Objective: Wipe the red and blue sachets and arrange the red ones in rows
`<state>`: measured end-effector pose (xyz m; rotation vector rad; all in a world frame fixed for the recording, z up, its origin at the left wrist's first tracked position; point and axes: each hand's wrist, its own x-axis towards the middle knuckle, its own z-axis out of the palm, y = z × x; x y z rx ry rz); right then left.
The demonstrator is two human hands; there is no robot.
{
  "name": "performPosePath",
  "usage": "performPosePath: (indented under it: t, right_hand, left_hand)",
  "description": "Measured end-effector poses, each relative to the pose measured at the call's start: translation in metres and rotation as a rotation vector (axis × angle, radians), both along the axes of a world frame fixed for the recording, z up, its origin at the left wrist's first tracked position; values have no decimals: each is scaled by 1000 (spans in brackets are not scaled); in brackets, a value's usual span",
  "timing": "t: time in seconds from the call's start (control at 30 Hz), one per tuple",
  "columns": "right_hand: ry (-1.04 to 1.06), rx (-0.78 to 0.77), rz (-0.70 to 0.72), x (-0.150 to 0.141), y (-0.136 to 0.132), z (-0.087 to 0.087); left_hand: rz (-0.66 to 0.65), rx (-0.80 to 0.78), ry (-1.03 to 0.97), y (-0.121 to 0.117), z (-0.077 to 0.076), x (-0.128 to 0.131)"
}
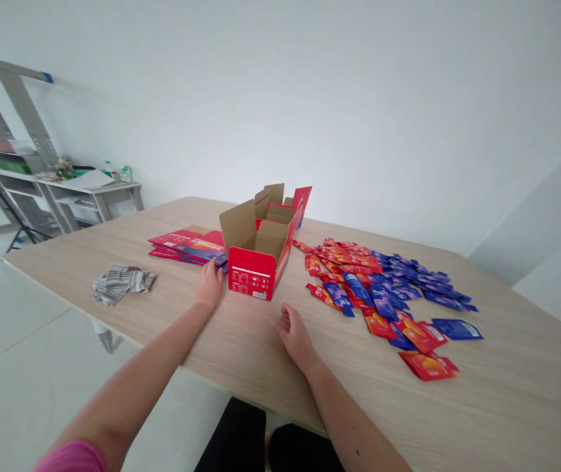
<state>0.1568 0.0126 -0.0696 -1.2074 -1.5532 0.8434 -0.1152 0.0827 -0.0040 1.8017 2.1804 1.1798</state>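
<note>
Stack of flat red-and-blue printed cardboard (pixel 187 246), nine o'clock; left hand (pixel 209 284), eight, fingers beside it and the open-topped red cardboard carton (pixel 251 272) at clock centre, hold unclear; right hand (pixel 295 333), five, loosely curled, empty; carton handling seems underway; gripping calls for spread right fingers

A front box (pixel 251 272) stands on the table (pixel 506 400), and I can see a second box (pixel 280 212) just behind it. Left of them lies a stack of cartons (pixel 182 246), then a cloth (pixel 122 282) nearer the edge; packets (pixel 383 303) spread to the right.
</note>
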Motion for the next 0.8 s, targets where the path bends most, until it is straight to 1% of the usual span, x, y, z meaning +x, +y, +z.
performPosePath:
  t: [0.07, 0.13, 0.27, 0.33, 0.4, 0.5, 0.57, 0.63, 0.73, 0.8]
  right_hand:
    - [-28, 50, 11, -1, -5, -2]
    - [-57, 88, 21, -1, -5, -2]
    - [-100, 131, 22, -1, -1, -2]
    - [-113, 143, 17, 0, 0, -3]
    - [-123, 152, 15, 1, 0, -4]
    - [-136, 167, 15, 2, 1, -6]
    - [-143, 177, 14, 1, 2, -6]
    - [-147, 187, 12, 1, 3, -7]
    - [-146, 204, 9, 0, 4, -8]
    - [-140, 222, 9, -1, 3, -8]
  left_hand:
    - [24, -26, 97, 12, 6, -14]
    - [13, -69, 194, 25, 11, -25]
    - [-50, -166, 353, 42, 16, -32]
    - [-78, -194, 408, 43, 18, -32]
    - [-83, -204, 442, 39, 21, -35]
    - [-21, -189, 448, 27, 34, -46]
    - [72, -153, 421, 17, 50, -59]
    - [197, -98, 372, 5, 73, -75]
    - [382, 19, 265, -17, 118, -100]
    - [507, 122, 175, -38, 150, -114]
